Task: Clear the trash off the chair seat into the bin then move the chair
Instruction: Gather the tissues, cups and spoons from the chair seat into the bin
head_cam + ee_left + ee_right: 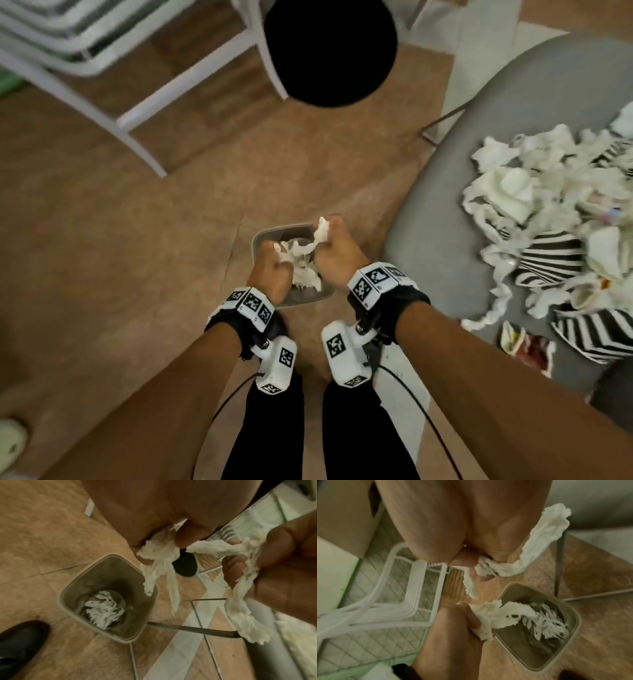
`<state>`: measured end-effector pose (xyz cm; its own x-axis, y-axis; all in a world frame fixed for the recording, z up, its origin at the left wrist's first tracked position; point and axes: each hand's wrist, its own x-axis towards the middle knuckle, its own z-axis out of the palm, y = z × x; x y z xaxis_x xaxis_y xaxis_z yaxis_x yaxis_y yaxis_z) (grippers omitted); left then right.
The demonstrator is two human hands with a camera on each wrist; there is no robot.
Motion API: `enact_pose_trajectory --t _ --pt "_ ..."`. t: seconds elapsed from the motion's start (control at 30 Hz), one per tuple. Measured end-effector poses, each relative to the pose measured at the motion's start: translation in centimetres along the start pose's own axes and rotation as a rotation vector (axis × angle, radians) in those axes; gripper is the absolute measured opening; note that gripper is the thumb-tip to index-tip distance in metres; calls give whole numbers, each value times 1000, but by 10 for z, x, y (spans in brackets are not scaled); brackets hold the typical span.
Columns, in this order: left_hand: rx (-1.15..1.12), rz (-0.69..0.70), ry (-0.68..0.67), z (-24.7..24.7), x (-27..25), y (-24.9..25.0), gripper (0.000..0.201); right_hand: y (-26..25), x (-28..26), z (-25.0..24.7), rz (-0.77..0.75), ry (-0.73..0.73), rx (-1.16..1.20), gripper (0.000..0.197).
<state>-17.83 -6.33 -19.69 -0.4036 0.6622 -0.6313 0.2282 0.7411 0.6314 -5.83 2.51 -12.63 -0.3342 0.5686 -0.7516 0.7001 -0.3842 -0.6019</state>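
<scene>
Both hands hang over a small grey bin [259,237] on the floor, each gripping a bunch of white tissue strips [301,255]. My left hand [274,253] pinches its strips [159,553] just above the bin's rim [68,588]. My right hand [329,236] holds longer strips [539,540] beside it. Crumpled tissue [102,609] lies in the bottom of the bin. To the right stands the grey chair seat [445,240], with a pile of white tissue and striped paper trash [548,222] on it.
A stack of white metal chairs [85,51] and a black round stool seat [329,51] stand ahead. The grey chair's thin metal legs [197,628] run close by the bin. My black shoe [20,642] is next to the bin on the tan floor.
</scene>
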Motion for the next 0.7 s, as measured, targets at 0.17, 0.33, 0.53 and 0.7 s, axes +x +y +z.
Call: enact_pose_trajectory --t 0.17,0.33,0.53,0.7 --pt "-50 -98 -67 12 39 -66 42 29 66 52 49 -7 -110 49" --pt "-115 -125 -158 19 76 -99 63 64 108 74 140 -85 -227 74" --pt "-3 -163 -258 12 98 -119 50 84 116 73 164 -123 -360 61" --pt "105 -73 -234 -4 75 -49 27 43 82 35 67 -48 -180 29"
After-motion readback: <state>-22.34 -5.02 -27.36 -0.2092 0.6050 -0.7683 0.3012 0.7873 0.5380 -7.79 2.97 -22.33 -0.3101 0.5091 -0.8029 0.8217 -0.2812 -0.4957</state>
